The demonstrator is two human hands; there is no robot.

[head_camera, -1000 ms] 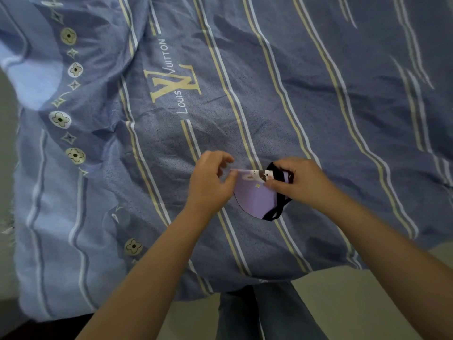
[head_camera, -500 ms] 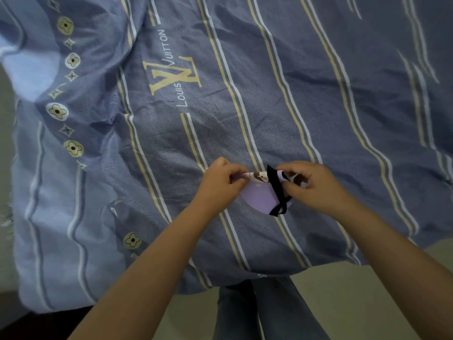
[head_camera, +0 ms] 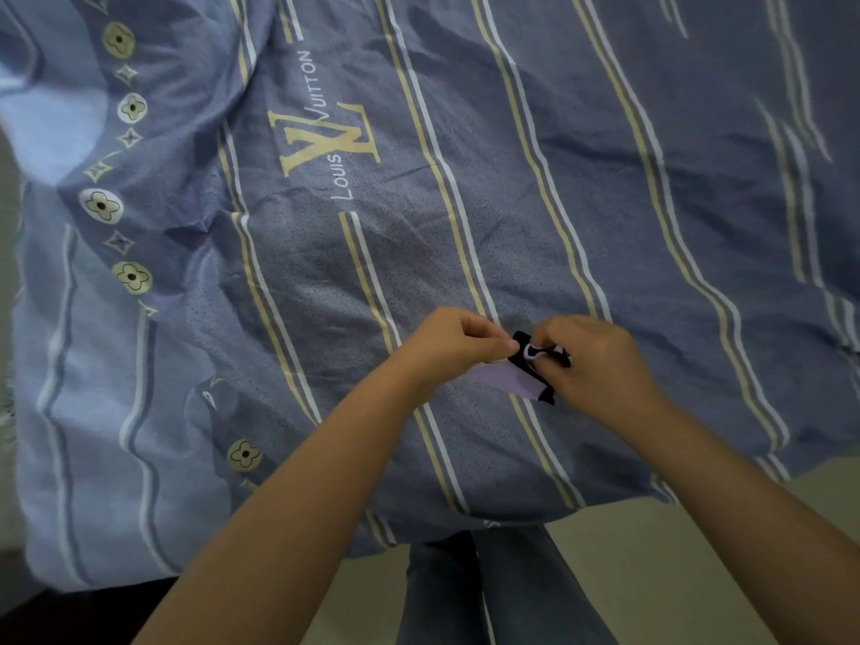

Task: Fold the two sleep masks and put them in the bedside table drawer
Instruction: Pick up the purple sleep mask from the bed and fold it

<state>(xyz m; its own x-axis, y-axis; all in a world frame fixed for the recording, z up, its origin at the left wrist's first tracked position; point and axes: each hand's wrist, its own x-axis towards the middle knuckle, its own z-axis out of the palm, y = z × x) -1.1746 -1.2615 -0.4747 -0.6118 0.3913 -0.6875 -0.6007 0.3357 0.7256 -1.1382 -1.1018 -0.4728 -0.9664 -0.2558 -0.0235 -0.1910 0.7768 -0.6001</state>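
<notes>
From the head camera, the one view there is, both hands meet low on a blue striped bedsheet [head_camera: 535, 188], close to the near edge of the bed. The left hand [head_camera: 453, 349] has its fingers curled in, fingertips pinching the left end of a lilac sleep mask [head_camera: 505, 381], while the right hand [head_camera: 600, 365] has fingers and thumb curled round the mask's right end together with its black elastic strap [head_camera: 528, 358], which crosses the folded fabric. The mask lies on the sheet between the two hands, doubled over, only a small lilac patch and a black edge showing. By my reading the step in hand is binding the fold with the strap. The main risk is that the elastic snaps off the narrow bundle if either pinch loosens, letting the soft fabric spring open and undoing the fold. The strap could also twist or ride off one corner, because the grips crowd so closely that the fingers hide much of what they are working on. The wrinkled, yielding sheet gives little support, so pressing down to set a crease may only shift the mask. Only one mask is visible; the second mask and the bedside table drawer are out of view, so how far the task stands cannot be told beyond this first fold.
</notes>
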